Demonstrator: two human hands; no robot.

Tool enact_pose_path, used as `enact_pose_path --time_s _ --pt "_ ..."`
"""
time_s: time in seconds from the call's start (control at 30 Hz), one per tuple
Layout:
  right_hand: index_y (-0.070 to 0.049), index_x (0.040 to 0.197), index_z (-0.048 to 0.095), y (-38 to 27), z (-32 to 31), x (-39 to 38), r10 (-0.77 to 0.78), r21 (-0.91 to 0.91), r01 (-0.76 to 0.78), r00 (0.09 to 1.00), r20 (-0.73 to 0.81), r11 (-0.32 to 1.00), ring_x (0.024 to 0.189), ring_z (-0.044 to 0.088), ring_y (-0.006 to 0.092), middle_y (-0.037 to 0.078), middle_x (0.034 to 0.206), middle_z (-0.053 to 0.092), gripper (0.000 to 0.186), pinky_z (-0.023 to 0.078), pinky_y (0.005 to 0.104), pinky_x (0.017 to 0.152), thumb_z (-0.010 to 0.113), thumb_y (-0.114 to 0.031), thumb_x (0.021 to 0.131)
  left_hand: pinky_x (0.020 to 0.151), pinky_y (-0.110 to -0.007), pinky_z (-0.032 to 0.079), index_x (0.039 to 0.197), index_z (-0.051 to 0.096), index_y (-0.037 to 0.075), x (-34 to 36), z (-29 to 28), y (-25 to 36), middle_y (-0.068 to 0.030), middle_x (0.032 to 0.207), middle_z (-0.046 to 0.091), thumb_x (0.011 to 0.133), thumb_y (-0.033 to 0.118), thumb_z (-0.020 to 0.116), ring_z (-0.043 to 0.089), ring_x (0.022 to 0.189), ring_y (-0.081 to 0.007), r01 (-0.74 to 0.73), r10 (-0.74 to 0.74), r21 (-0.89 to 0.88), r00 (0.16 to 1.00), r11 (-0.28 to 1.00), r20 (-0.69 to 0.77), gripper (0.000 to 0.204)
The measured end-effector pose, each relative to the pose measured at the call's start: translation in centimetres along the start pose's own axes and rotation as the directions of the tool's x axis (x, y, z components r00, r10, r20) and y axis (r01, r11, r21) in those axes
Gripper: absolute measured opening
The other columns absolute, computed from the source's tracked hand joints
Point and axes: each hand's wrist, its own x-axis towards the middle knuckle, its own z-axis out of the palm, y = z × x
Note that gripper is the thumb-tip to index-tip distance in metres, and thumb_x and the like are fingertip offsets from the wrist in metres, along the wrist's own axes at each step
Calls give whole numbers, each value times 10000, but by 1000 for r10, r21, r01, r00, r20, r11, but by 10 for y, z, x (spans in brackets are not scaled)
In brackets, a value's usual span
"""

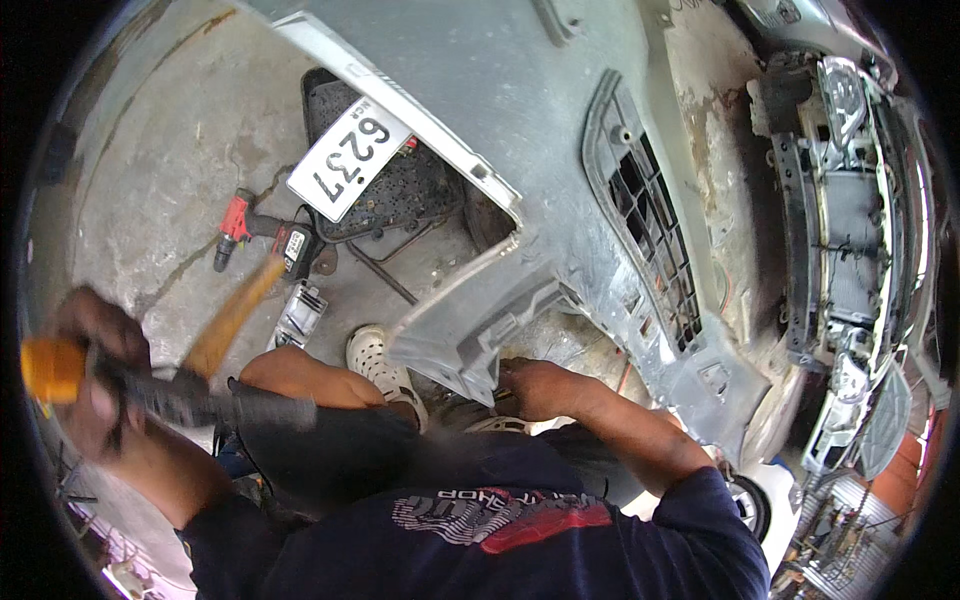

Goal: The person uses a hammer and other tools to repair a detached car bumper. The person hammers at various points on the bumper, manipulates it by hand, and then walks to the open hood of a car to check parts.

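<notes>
Left hand (100, 400) wrapped round orange-ended tool (170, 397); right hand (535, 388), closure unclear, at bumper's (550, 170) edge; bumper seemingly detached, remainder indeterminable

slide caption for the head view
Left hand grips a blurred orange-ended tool; right hand is near the grey bumper's edge.

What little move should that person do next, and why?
Perhaps bring the orange-ended tool slowly toward the bumper, because the left hand holds it off to the left, while the right hand is at the bumper's near edge.
</notes>
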Motion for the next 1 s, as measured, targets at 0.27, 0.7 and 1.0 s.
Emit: enact_pose_path --time_s 0.27,0.7,1.0 --pt "-18 1507 467 -43 -12 -56 -287 95 298 951 -117 950 1329 530 459 272 1448 544 721 446 483 1124 718 -386 940 586 -302 463 896 632 63 -48 145 66 -55 750 645 727 507 912 612 637 -178 -167 164 -72 986 983 -37 551" --pt "-40 1206 665 -20 28 -116 -173 178 623 461 -870 762 889 661 337 135 1046 660 334 524 437 729 702 -241 942 724 -306 508 1078 677 53 -2 336 104 -57 883 679 997 216 683 649 808 -133 78 79 -225 786 971 613 183" --pt "-50 1005 595 2 17 -151 516 761 500 560 -648 413 646 503 87 -12 775 540 247 423 259 573 611 -289 1067 693 -264 487 956 669 53 131 319 57 4 787 605 973 344 737 566 728 -94 23 -120 313 948 949 295 299"
